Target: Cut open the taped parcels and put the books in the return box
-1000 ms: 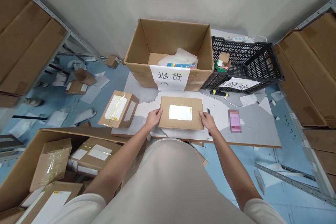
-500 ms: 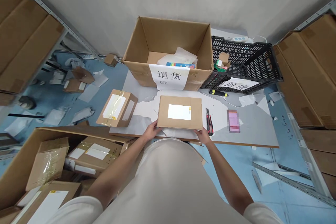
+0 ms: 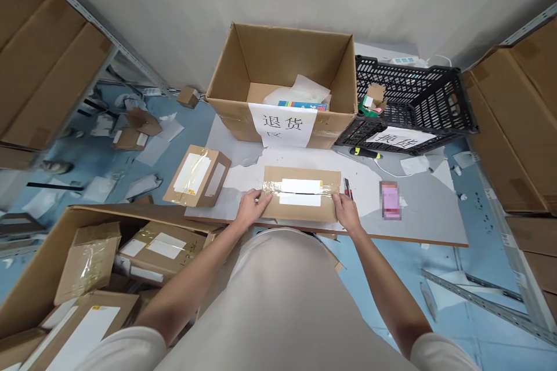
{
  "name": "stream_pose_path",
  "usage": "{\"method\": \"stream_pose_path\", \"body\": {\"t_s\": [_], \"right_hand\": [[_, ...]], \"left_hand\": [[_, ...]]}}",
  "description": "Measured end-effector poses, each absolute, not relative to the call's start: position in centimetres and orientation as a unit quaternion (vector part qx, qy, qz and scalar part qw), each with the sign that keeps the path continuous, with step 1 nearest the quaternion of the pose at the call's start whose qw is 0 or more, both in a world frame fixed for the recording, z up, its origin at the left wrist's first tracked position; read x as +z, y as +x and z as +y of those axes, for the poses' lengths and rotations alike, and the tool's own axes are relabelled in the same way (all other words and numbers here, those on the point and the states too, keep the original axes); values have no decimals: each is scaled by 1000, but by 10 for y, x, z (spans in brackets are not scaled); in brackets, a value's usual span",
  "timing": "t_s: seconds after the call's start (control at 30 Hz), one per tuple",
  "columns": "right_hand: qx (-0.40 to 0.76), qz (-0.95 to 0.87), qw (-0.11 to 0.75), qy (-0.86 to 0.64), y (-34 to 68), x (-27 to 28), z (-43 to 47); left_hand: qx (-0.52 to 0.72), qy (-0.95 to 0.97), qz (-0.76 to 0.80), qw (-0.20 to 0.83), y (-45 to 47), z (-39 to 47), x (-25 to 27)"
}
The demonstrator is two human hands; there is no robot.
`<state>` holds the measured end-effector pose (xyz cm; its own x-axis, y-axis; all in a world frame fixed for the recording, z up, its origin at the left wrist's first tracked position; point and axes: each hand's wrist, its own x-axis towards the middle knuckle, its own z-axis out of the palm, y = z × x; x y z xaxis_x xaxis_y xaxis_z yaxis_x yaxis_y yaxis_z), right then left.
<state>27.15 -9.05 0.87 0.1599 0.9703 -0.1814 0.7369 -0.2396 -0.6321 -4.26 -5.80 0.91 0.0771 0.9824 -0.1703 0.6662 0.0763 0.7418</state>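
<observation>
At the table [image 3: 430, 200] I watch remotely, a carton [image 3: 300, 208] is right of a parcel [image 3: 196, 176] and left of a knife [image 3: 347, 188]; behind it stands a box [image 3: 230, 118], with a crate [image 3: 456, 130] to the right.

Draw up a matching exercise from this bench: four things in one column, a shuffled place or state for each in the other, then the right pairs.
Things
1. Cardboard parcel
2. Large open box
3. Black crate
4. Red-and-black cutter

Places and states
A. Lies beside the right hand
B. Has open mesh walls
C. Held between left hand and right hand
D. Contains a mostly blue pack

Pairs: 1-C, 2-D, 3-B, 4-A
</observation>
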Motion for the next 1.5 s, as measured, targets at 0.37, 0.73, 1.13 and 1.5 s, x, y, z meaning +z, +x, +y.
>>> {"method": "stream_pose_path", "body": {"t_s": [0.37,0.73,1.13,1.5], "right_hand": [[281,-441,84,-848,314,-38,-86],[252,-394,68,-881,334,-59,-78],[217,-878,-66,-421,206,97,-13],[137,-886,-219,-385,184,112,-7]], "left_hand": [[240,614,673,336,-41,-51,-1],[279,810,495,142,-26,-73,14],[326,851,387,142,-23,-76,-6],[338,846,387,142,-24,-75,-8]]}}
